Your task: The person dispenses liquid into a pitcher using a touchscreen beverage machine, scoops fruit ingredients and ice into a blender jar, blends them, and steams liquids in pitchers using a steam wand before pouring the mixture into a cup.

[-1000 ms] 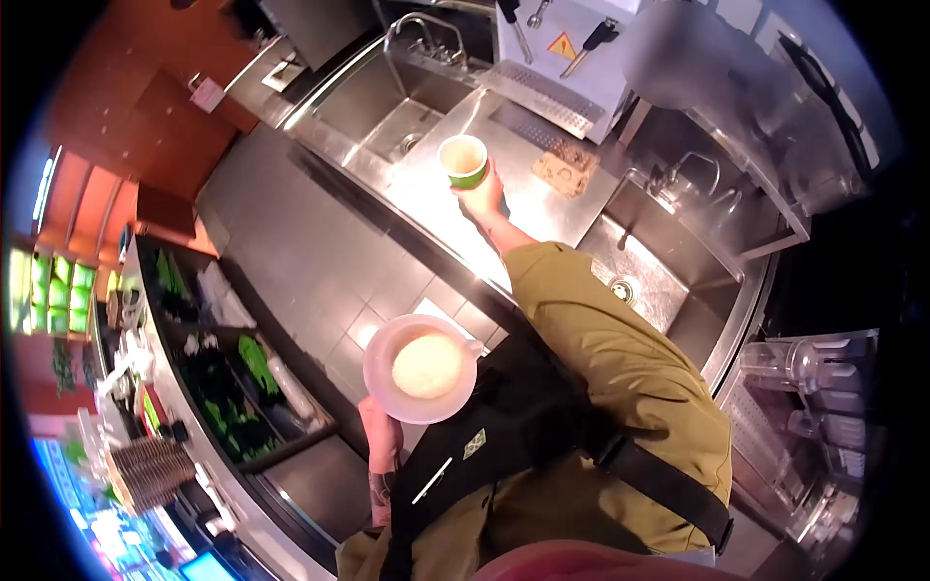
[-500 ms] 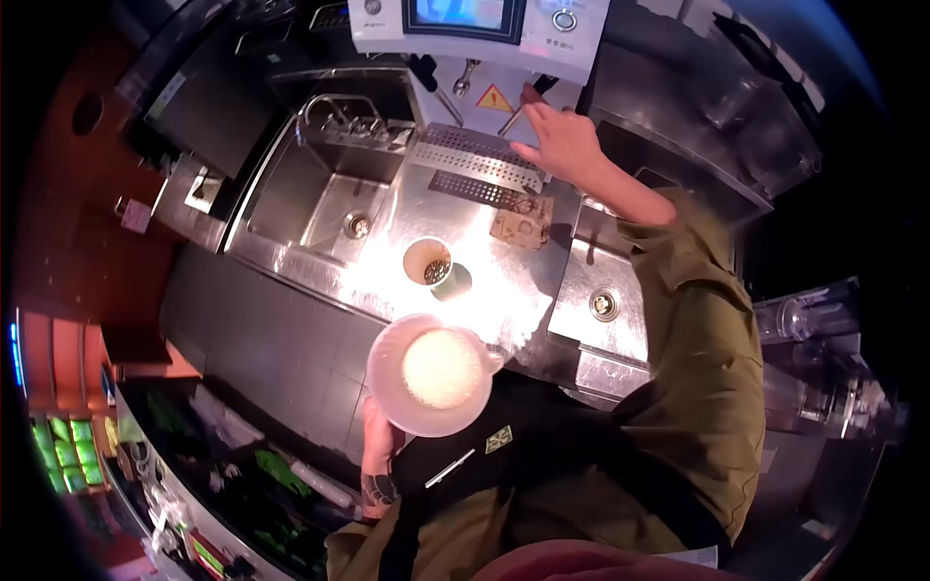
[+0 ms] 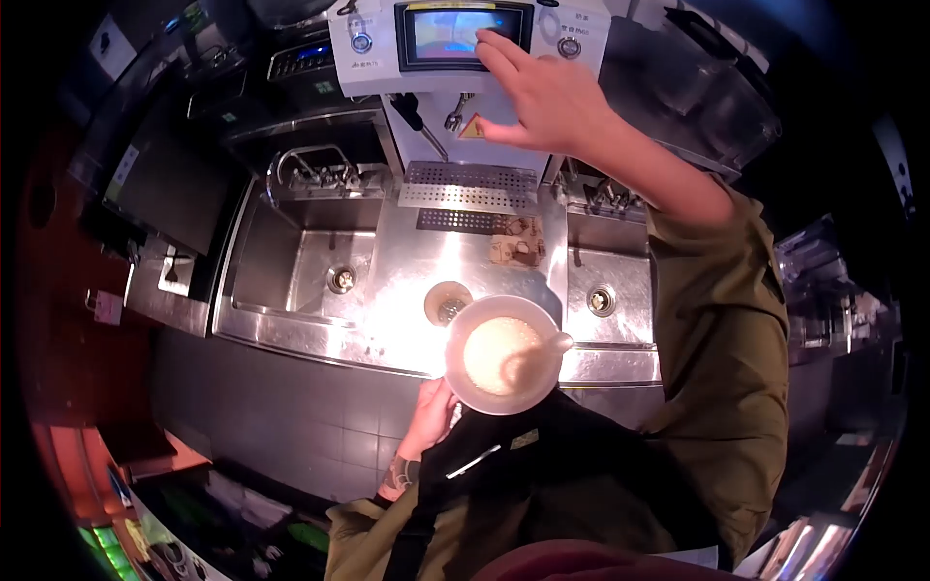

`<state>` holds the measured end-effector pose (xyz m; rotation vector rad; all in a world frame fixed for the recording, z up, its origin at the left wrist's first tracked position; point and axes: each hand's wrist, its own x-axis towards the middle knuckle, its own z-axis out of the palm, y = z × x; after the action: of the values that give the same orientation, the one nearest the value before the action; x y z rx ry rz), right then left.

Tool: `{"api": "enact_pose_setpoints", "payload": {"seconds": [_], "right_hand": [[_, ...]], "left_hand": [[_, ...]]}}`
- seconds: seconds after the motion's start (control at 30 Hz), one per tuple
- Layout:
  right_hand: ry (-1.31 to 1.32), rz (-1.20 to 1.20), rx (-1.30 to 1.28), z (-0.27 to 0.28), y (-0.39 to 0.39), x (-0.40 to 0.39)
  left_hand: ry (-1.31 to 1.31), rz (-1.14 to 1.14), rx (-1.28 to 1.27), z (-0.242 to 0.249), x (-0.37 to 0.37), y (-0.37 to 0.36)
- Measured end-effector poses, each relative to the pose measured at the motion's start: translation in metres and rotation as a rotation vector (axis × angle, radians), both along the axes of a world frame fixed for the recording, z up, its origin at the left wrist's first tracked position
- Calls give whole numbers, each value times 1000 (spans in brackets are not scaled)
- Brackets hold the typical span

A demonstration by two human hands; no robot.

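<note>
My left hand [image 3: 431, 416] grips a pale pitcher [image 3: 457, 366] low in front of the apron, its fingers closed at the pitcher's side. Inside the pitcher sits a frothy cream-coloured liquid [image 3: 496, 349], and its spout points right. Behind it a cup [image 3: 446, 295] with something dark at the bottom stands on the steel counter, partly covered by the pitcher in this view. My right hand [image 3: 557, 102] is raised over the white machine [image 3: 373, 82], holding nothing. Its index and middle fingers reach to the lit touchscreen [image 3: 450, 37], with the thumb spread below.
Steam wands [image 3: 426, 126] and a metal nozzle [image 3: 457, 114] hang under the machine above a perforated drip tray [image 3: 467, 186]. Brown printed paper [image 3: 516, 242] lies on the counter. A left sink [image 3: 310, 261] and a right sink [image 3: 605, 261] flank it, each with a faucet.
My right hand has risen from beside the right wand to the touchscreen. The pitcher in my left hand has shifted right and now overlaps the cup. The whole view has shifted slightly.
</note>
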<state>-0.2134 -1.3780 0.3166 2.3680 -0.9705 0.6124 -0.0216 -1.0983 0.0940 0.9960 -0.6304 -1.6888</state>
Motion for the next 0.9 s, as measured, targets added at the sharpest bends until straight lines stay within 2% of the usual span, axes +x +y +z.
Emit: {"api": "enact_pose_setpoints", "payload": {"seconds": [0.1, 0.23, 0.33, 0.4, 0.47, 0.53, 0.63, 0.73, 0.83, 0.9], "right_hand": [[-11, -11, -44, 7, 6, 6], [-48, -37, -65, 6, -1, 7], [-120, 100, -125, 13, -2, -2], [-203, -154, -24, 39, -1, -11], [-219, -129, -90, 50, -12, -23], [-178, 176, -336, 61, -42, -35], [-189, -77, 277, 67, -65, -32], [-252, -242, 304, 69, -69, -18], [-139, -191, 365, 83, -48, 6], [-110, -231, 295, 77, -55, 8]], "left_hand": [[133, -76, -29, -8, 11, -8], [75, -144, 27, 0, 15, -15], [57, -233, -43, -3, 25, -19], [53, -299, -88, -24, 30, -21], [24, -338, -105, -23, 26, -22], [0, -363, -111, -19, 23, -25], [-11, -372, -104, -11, 14, -26], [-9, -361, -101, -9, 7, -25], [-13, -362, -107, -12, -1, -22], [-34, -369, -128, -21, -5, -23]]}}
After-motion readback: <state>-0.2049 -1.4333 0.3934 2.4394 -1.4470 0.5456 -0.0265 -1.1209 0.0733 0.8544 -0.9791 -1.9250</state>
